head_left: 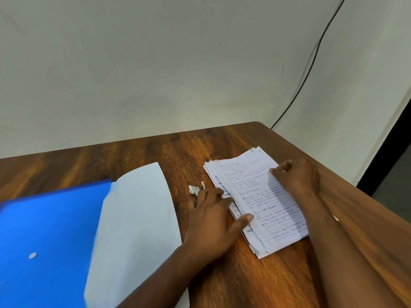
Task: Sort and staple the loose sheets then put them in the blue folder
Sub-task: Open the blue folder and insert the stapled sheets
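on the wooden table [155, 150], right of the open blue folder [51, 236], lies the stack of sheets [255, 196]; left hand [213, 218] presses flat on its edge, fingers spread, right hand [295, 176] loosely curled on top, gripping nothing.

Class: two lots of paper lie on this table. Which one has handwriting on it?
The stack of lined sheets on the right, under both hands, shows handwritten lines. The pale sheet beside the blue folder looks blank.

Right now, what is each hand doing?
Left hand: open, flat on the sheets' left edge.
Right hand: open, fingers resting on the sheets.
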`<state>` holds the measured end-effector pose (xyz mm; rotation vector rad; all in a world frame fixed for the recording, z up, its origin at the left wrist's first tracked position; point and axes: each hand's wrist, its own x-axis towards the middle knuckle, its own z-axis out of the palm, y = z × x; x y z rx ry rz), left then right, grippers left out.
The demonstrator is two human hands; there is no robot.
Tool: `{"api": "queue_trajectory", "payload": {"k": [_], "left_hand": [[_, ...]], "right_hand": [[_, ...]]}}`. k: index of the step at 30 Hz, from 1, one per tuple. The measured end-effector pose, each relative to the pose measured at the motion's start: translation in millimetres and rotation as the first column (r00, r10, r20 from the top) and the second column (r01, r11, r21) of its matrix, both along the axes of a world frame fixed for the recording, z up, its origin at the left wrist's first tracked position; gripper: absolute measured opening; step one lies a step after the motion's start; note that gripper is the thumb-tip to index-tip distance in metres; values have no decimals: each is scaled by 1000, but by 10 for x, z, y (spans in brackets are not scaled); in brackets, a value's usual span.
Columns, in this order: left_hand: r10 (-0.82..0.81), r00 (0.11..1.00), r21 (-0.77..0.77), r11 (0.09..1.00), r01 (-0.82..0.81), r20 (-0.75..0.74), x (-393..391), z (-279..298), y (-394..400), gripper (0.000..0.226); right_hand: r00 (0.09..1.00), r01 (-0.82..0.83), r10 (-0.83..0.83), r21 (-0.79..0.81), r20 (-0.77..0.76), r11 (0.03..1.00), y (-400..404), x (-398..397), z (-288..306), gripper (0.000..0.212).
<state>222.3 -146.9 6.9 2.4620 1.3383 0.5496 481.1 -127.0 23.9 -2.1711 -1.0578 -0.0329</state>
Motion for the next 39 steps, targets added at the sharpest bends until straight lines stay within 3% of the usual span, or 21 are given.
{"api": "queue_trajectory", "payload": {"k": [4, 11, 22, 27, 32, 39], "left_hand": [[175, 969, -159, 976, -147, 176, 78, 39, -4, 68], [277, 938, -144, 957, -250, 207, 137, 48, -67, 40], [234, 930, -192, 964, -184, 283, 171, 78, -115, 34], [242, 914, -231, 958, -171, 326, 176, 57, -92, 51], [262, 937, -143, 962, -234, 231, 132, 134, -158, 66], [131, 991, -41, 991, -129, 32, 145, 171, -305, 75]], "right_hand": [[1000, 5, -6, -84, -6, 996, 5, -9, 6, 30], [1000, -6, 8, -171, 8, 985, 16, -8, 5, 36], [999, 45, -41, -234, 21, 971, -17, -80, 56, 53], [998, -52, 45, -153, -47, 987, 59, -82, -2, 70], [999, -40, 34, -194, -34, 980, 41, -71, -1, 64], [1000, 3, 1, -215, 18, 977, 11, -100, 76, 47]]}}
